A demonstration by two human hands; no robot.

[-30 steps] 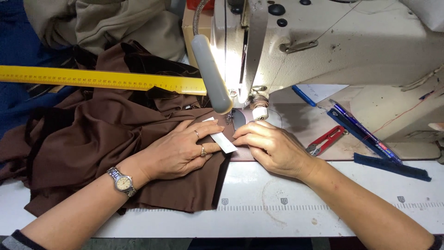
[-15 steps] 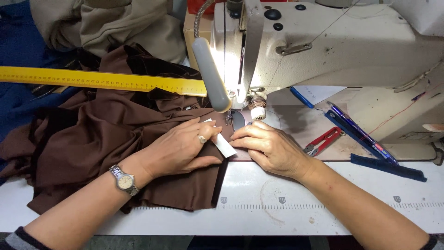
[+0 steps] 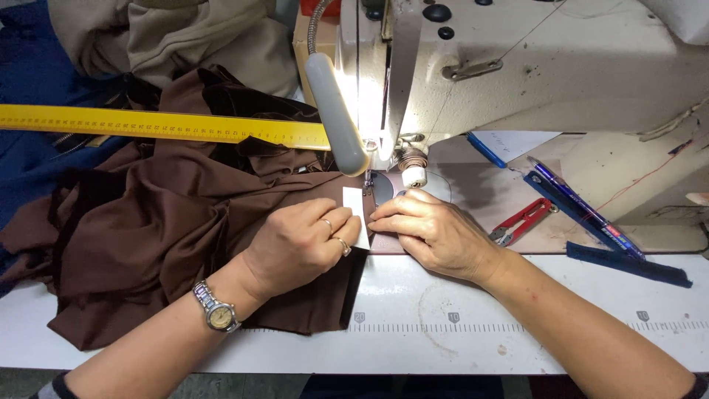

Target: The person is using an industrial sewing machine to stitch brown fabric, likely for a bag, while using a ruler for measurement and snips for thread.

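We are looking down at a sewing table, reading it from left to right. At the far left a blue cloth (image 3: 29, 81) is lying under a long yellow ruler (image 3: 162, 125), with a beige garment (image 3: 185, 37) heaped behind it. Below the ruler a pile of brown fabric (image 3: 148, 222) is spreading across the white table (image 3: 443, 325). Our left hand (image 3: 299, 244), with a wristwatch (image 3: 216, 313) on the wrist and rings on two fingers, is resting flat on the fabric, fingers loosely curled and pressing rather than gripping, and touching a small white label (image 3: 357, 214). Compared with a second ago, the label and the fabric edge are sitting closer to the needle, so the piece seems to be feeding forward into the stitch. Just behind the label, the presser foot (image 3: 367, 181) is glowing under the lamp (image 3: 336, 111) of the cream sewing machine (image 3: 517, 66). Our right hand (image 3: 436, 233) is lying beside the label, fingertips bent and pinning the fabric edge down; it is grasping nothing. Further right, red thread snips (image 3: 521, 222), blue pens (image 3: 583, 210) and a dark blue strip (image 3: 628, 262) are lying on the table. The room beyond is not showing.
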